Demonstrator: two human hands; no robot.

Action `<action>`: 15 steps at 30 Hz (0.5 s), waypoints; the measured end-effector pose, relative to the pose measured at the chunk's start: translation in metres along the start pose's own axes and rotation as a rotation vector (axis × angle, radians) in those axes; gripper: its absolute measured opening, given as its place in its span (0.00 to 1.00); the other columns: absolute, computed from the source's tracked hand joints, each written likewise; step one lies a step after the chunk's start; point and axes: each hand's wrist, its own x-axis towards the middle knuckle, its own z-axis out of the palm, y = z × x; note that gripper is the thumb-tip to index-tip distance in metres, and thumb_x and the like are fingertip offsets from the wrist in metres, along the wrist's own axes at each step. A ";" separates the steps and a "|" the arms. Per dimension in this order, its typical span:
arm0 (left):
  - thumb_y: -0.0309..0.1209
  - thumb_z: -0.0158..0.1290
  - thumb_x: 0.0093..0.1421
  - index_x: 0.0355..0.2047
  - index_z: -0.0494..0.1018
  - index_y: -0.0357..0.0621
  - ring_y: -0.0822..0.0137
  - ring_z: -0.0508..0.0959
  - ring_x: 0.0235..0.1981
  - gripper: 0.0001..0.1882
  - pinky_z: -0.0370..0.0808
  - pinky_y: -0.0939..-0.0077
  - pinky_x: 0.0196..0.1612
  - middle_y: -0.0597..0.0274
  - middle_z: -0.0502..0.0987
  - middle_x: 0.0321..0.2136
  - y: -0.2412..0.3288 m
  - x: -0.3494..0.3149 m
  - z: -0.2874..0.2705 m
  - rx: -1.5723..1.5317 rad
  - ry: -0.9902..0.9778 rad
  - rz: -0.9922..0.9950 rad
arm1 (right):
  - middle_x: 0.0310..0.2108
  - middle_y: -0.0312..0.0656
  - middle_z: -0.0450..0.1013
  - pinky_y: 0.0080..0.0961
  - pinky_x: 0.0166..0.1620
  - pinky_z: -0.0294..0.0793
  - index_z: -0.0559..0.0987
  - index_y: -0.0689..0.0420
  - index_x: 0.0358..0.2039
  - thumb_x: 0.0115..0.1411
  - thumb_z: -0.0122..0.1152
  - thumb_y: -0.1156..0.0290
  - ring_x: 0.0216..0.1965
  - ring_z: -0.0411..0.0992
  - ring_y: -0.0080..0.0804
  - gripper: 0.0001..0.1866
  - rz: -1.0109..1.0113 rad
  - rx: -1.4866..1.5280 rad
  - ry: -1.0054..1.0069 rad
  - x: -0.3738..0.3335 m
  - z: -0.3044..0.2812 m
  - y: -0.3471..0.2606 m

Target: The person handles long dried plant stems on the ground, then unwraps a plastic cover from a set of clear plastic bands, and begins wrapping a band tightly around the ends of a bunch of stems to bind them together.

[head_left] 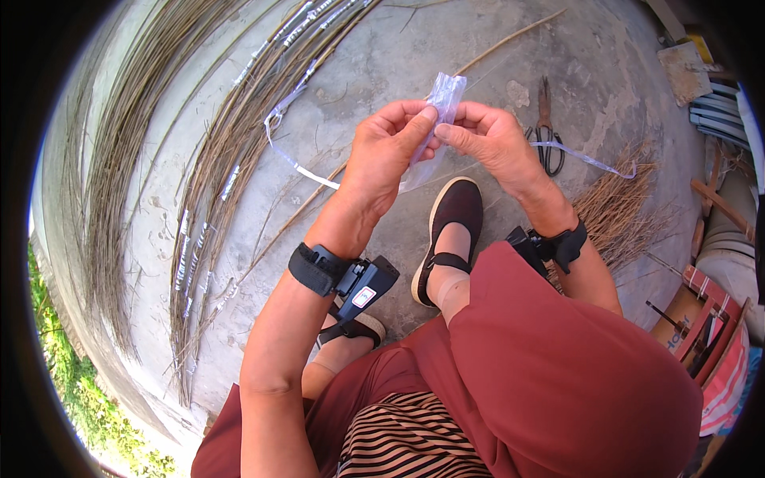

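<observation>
Head view: the left hand (pixel 398 134) pinched a clear plastic strip (pixel 446 92) between thumb and bent fingers, and the right hand (pixel 484 142) grasped the same strip from the other side, its thumb tip close to the left one. The strip was between the two hands, above the floor, its crinkled upper end standing up past the fingers and a looser part hanging below them. Behind the hands ran a long thin stick (pixel 510 40), slanting from upper right to lower left (whether either hand touched it, I could not tell).

A narrow plastic ribbon (pixel 280 153) curved from near the left wrist toward the bundles, and another length (pixel 594 161) trailed to the right, past the handles of the scissors (pixel 545 119). Those lay on the concrete floor (pixel 374 48) with their blades pointing away from the person. Just beyond, near the right forearm, was a heap of fine brown twigs (pixel 617 209).

Each wrist wore a black strap, the left one (pixel 313 269) bearing a boxy device. Beneath the hands was a dark shoe (pixel 460 209). Farther left lay a bundle of long sticks (pixel 227 151), wrapped in places with pale plastic, and beyond it another bundle (pixel 119 159).
</observation>
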 end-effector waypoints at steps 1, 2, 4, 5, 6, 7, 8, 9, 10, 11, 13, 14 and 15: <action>0.30 0.50 0.59 0.36 0.71 0.41 0.79 0.72 0.25 0.07 0.70 0.88 0.29 0.68 0.74 0.26 -0.001 0.001 -0.001 0.017 0.019 0.016 | 0.27 0.32 0.72 0.11 0.31 0.64 0.77 0.62 0.34 0.55 0.59 0.68 0.26 0.65 0.14 0.11 0.001 0.001 -0.001 0.000 0.000 0.001; 0.30 0.49 0.59 0.36 0.71 0.41 0.79 0.72 0.25 0.07 0.70 0.88 0.28 0.68 0.73 0.26 -0.001 0.001 -0.001 0.034 0.038 0.031 | 0.28 0.33 0.73 0.12 0.33 0.65 0.77 0.62 0.35 0.55 0.58 0.67 0.28 0.66 0.15 0.11 0.027 -0.045 -0.035 0.001 -0.001 0.003; 0.31 0.49 0.60 0.36 0.70 0.42 0.80 0.70 0.22 0.07 0.67 0.88 0.24 0.69 0.73 0.25 0.000 0.004 0.000 0.021 0.039 0.028 | 0.28 0.34 0.73 0.13 0.35 0.66 0.77 0.63 0.35 0.56 0.57 0.67 0.30 0.67 0.16 0.12 0.054 -0.096 -0.063 0.001 -0.006 0.006; 0.31 0.48 0.60 0.35 0.69 0.42 0.80 0.69 0.19 0.07 0.64 0.89 0.20 0.69 0.73 0.23 0.000 0.005 0.001 0.011 0.043 0.026 | 0.29 0.35 0.73 0.15 0.36 0.67 0.76 0.62 0.36 0.58 0.55 0.66 0.31 0.67 0.17 0.12 0.057 -0.090 -0.059 0.001 -0.010 0.009; 0.31 0.48 0.60 0.35 0.69 0.42 0.80 0.69 0.19 0.07 0.64 0.89 0.20 0.69 0.73 0.23 0.002 0.006 -0.002 0.011 0.046 0.024 | 0.30 0.36 0.73 0.18 0.37 0.68 0.75 0.61 0.36 0.59 0.52 0.65 0.31 0.67 0.18 0.12 0.061 -0.080 -0.058 0.002 -0.010 0.010; 0.32 0.47 0.61 0.35 0.68 0.42 0.81 0.65 0.16 0.07 0.60 0.89 0.17 0.70 0.71 0.21 0.005 0.007 -0.008 0.027 0.051 0.025 | 0.30 0.36 0.73 0.18 0.37 0.68 0.75 0.61 0.36 0.59 0.52 0.65 0.31 0.67 0.18 0.12 0.062 -0.078 -0.061 0.002 -0.011 0.010; 0.33 0.46 0.61 0.34 0.67 0.42 0.82 0.61 0.13 0.07 0.55 0.89 0.14 0.71 0.69 0.19 0.009 0.007 -0.015 0.044 0.056 0.026 | 0.28 0.35 0.72 0.19 0.37 0.68 0.73 0.60 0.35 0.61 0.49 0.65 0.30 0.67 0.18 0.11 0.105 0.157 0.005 0.001 -0.009 0.008; 0.33 0.46 0.61 0.34 0.67 0.42 0.82 0.61 0.13 0.07 0.55 0.89 0.14 0.71 0.69 0.19 0.015 0.007 -0.022 0.045 0.062 0.028 | 0.26 0.34 0.71 0.21 0.37 0.69 0.71 0.58 0.33 0.62 0.46 0.65 0.28 0.66 0.19 0.10 0.148 0.391 0.068 0.000 -0.008 0.006; 0.33 0.45 0.62 0.34 0.67 0.42 0.83 0.57 0.12 0.07 0.51 0.89 0.13 0.72 0.66 0.18 0.020 0.008 -0.028 0.051 0.069 0.056 | 0.26 0.34 0.71 0.21 0.37 0.69 0.71 0.58 0.33 0.62 0.46 0.65 0.28 0.66 0.19 0.10 0.147 0.388 0.070 0.000 -0.015 0.008; 0.33 0.45 0.62 0.33 0.66 0.42 0.83 0.54 0.11 0.07 0.47 0.89 0.13 0.74 0.64 0.16 0.027 0.009 -0.035 0.057 0.076 0.084 | 0.23 0.32 0.68 0.22 0.38 0.69 0.70 0.57 0.32 0.63 0.44 0.66 0.25 0.64 0.19 0.09 0.119 0.546 0.017 0.000 -0.028 0.014; 0.32 0.44 0.62 0.34 0.66 0.42 0.84 0.52 0.11 0.06 0.47 0.90 0.13 0.75 0.59 0.15 0.044 0.008 -0.051 0.038 0.117 0.105 | 0.19 0.30 0.65 0.23 0.38 0.70 0.68 0.56 0.30 0.64 0.42 0.66 0.23 0.63 0.20 0.09 0.088 0.703 -0.036 -0.005 -0.056 0.022; 0.31 0.43 0.62 0.34 0.66 0.43 0.84 0.52 0.11 0.06 0.47 0.90 0.13 0.75 0.59 0.15 0.053 0.007 -0.062 0.054 0.147 0.133 | 0.18 0.29 0.61 0.23 0.38 0.71 0.68 0.57 0.30 0.64 0.42 0.66 0.21 0.62 0.20 0.09 0.080 0.774 -0.009 -0.009 -0.070 0.024; 0.31 0.43 0.63 0.34 0.66 0.43 0.85 0.52 0.11 0.06 0.47 0.90 0.13 0.76 0.58 0.15 0.059 0.009 -0.073 0.065 0.169 0.158 | 0.16 0.28 0.58 0.23 0.39 0.71 0.68 0.57 0.29 0.64 0.42 0.66 0.19 0.60 0.20 0.10 0.072 0.840 0.027 -0.015 -0.089 0.027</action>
